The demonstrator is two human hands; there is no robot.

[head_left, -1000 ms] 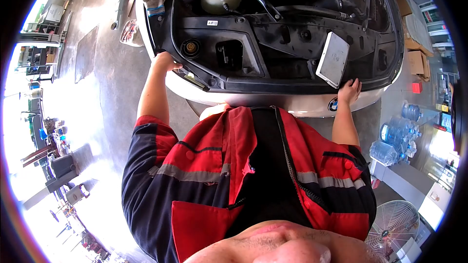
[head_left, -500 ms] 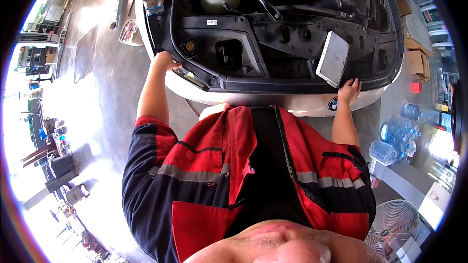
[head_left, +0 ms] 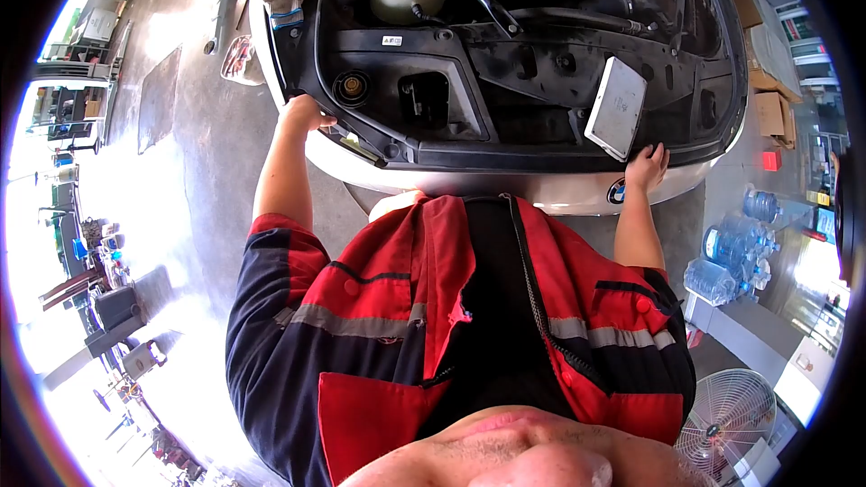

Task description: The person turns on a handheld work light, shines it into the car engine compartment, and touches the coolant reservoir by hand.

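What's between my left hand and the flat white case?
In the head view, black engine-bay trim with a rectangular opening lies between your left hand and the flat white case.

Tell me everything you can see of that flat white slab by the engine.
The slab is flat and rectangular, pale grey-white, perhaps plastic or metal. Faint dark marks, too small to read, show near its middle. It rests aslant on the black panel; its near corner is close to the right hand, contact unclear.
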